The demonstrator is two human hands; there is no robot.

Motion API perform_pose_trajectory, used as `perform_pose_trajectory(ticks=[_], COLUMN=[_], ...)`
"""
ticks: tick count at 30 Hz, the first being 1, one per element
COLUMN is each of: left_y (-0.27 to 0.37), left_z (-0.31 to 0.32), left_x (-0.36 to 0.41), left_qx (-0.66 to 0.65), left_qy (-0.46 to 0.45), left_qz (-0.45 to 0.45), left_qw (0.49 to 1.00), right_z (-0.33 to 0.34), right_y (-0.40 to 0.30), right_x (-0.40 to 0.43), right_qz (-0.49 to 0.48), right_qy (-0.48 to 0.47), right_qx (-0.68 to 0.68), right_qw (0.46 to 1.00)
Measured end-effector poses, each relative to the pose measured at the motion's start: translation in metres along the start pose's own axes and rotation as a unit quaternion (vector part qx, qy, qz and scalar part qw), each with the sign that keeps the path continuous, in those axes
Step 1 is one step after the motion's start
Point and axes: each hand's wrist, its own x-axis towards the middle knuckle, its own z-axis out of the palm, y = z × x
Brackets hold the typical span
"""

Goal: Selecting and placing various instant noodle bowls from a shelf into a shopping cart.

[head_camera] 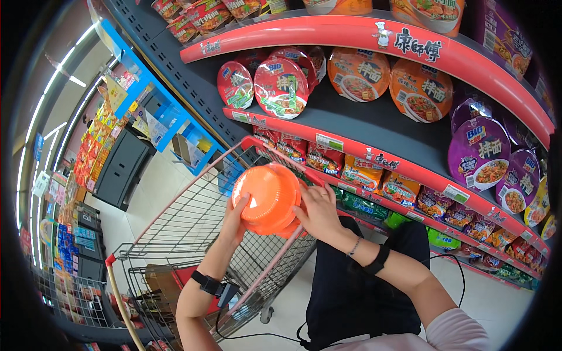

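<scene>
Orange instant-noodle bowls point(268, 197), at least two close together, are held over a wire shopping cart point(175, 219). My left hand point(237, 219) grips them on the left, its thumb on the round face turned to the camera. On their right side rests my right hand point(318, 210), fingers bent against the rim. Past the hands, a curved shelf point(342, 123) carries red noodle bowls point(281, 87), orange noodle bowls point(421, 92) and purple noodle bowls point(479, 151), lids facing out.
Bagged noodles point(364, 171) fill the lower shelves under a red shelf edge point(377, 162). Inside the cart, low down, is a brown cardboard piece point(160, 283). A blue display frame point(175, 131) stands at upper left, with black cabinets point(123, 162) farther off. Cables hang from my arm straps.
</scene>
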Motion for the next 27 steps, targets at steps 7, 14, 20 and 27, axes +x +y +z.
perform_pose_trajectory(ticks=[7,14,20,27], left_y=[-0.042,-0.035,-0.031,-0.023], left_z=[-0.016,0.01,0.03,0.02], left_x=[0.018,0.001,-0.008,0.011], left_qx=[-0.018,0.572,0.719,0.708], left_qy=[0.037,0.054,-0.041,-0.033], left_qz=[-0.01,0.404,0.339,0.334], left_qw=[0.999,0.712,0.605,0.622], right_z=[0.007,0.002,0.002,0.001], right_y=[0.005,0.007,0.007,0.009], right_x=[-0.004,-0.006,-0.008,-0.007], right_qz=[-0.058,-0.082,-0.101,-0.104], right_qy=[-0.017,0.014,0.024,0.011], right_qx=[-0.073,-0.061,-0.058,-0.043], right_qw=[0.996,0.995,0.993,0.994])
